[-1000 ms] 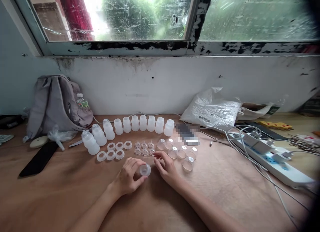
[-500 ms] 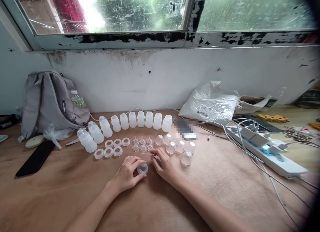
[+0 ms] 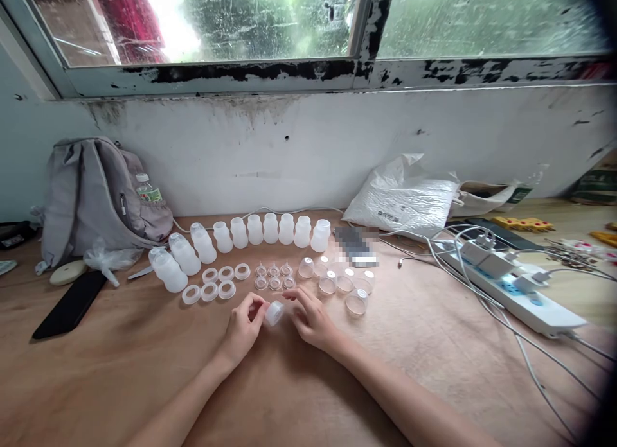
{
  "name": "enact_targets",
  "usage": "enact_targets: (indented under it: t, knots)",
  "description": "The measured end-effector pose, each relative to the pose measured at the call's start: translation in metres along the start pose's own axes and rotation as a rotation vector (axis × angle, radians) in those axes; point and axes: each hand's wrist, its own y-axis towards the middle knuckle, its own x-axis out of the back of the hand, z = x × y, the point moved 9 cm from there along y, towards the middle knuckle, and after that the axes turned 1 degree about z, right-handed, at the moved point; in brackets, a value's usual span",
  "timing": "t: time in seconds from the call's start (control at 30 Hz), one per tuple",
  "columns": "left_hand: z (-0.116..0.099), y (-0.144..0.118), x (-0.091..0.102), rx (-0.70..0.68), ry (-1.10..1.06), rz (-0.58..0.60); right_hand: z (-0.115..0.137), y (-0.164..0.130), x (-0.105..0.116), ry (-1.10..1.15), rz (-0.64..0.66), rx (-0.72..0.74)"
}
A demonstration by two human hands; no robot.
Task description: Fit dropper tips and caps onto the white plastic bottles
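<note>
My left hand (image 3: 244, 326) pinches a small white ring-shaped bottle collar (image 3: 274, 313) between thumb and fingers, just above the wooden table (image 3: 144, 370). My right hand (image 3: 311, 316) rests on the table right beside it, fingers curled, fingertips close to the collar and to a clear piece under them. Behind the hands lie several white collars (image 3: 210, 291), small clear teats (image 3: 274, 277) and clear caps (image 3: 357, 302). A curved row of white bottles (image 3: 255, 230) stands farther back.
A grey backpack (image 3: 96, 196) with a water bottle sits at the back left, a black phone (image 3: 70, 306) in front of it. A white plastic bag (image 3: 409, 200) lies at the back right. A power strip (image 3: 515, 289) with cables runs along the right.
My left hand has lifted and tilted the collar, moving it slightly away from me toward the rows of parts. The right hand has stayed beside it. The view has shifted a little.
</note>
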Motion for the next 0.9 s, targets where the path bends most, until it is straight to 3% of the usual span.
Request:
enact_targets:
  t: [0.1,0.27,0.4,0.63,0.9]
  knots:
    - [0.004,0.001,-0.007,0.067,-0.223,0.026,0.013,-0.001,-0.005,0.055,0.034,0.022]
    - [0.004,-0.002,-0.018,0.104,-0.300,0.092,0.011,-0.001,-0.012,0.075,-0.016,-0.046]
    - [0.001,-0.009,-0.014,0.126,-0.190,0.047,-0.004,-0.001,-0.010,0.106,-0.093,-0.158]
    - [-0.025,-0.013,-0.020,-0.067,0.016,0.118,-0.014,-0.002,-0.010,0.170,-0.113,-0.266]
    - [-0.022,-0.014,-0.024,-0.148,0.111,0.121,-0.020,0.002,-0.013,0.258,-0.117,-0.316]
